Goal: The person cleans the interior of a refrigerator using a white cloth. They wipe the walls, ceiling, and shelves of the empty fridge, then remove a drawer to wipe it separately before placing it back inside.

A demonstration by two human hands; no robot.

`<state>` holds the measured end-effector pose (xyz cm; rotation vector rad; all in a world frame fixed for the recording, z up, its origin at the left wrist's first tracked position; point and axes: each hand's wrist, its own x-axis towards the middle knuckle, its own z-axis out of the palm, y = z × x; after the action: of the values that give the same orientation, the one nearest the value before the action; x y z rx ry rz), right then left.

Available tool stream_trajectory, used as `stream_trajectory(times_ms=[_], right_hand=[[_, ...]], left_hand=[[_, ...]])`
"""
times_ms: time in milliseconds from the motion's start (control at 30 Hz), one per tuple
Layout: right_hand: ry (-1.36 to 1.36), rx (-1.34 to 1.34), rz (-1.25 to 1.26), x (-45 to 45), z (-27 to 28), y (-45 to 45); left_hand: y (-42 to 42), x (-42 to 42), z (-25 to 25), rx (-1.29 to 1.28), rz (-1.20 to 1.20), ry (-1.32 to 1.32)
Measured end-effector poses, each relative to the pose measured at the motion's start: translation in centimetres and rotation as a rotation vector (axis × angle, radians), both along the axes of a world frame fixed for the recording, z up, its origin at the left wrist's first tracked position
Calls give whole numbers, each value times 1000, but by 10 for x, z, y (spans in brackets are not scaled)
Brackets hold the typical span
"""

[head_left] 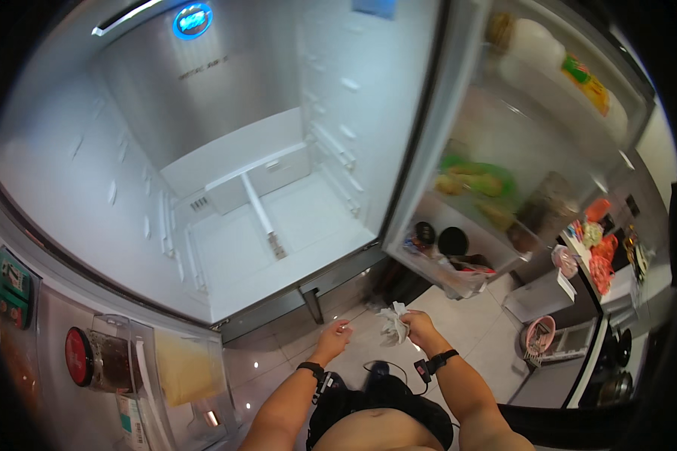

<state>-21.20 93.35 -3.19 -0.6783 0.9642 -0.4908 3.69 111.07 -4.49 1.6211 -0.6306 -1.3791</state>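
Observation:
My right hand (421,328) is closed on a crumpled white tissue or cloth (394,327), held above the tiled floor in front of the refrigerator. To its left, my left hand (334,339) is raised with curled fingers; whether something small is between its fingertips cannot be told. Both hands are below the front edge of the refrigerator compartment (316,214), which stands open. Its shelves and drawers are out, showing bare white side walls with ledges, a metal back panel (220,84) and a white centre rail (258,206) along the bottom.
The left door holds a red-lidded jar (79,357) and packages. Food and black-lidded jars (453,242) fill the bins of the right door (462,113). At right are a counter with red bags (601,265), a pink basket (540,334) and pots. A cable loops near my feet.

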Motion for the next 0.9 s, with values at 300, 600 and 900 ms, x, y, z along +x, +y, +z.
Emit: stream_trajectory(times_ms=[300,600,900], right_hand=[[-152,-87,-356,-131,112,25],[908,-1471,-340,-364,138,-1],[799,-1158,-409,-511,147,-58]], left_hand=[[-105,-233,93,47,-277,917],[-196,-496,115,-120,-209,1002],[-269,-654,134,38,-232,827]])
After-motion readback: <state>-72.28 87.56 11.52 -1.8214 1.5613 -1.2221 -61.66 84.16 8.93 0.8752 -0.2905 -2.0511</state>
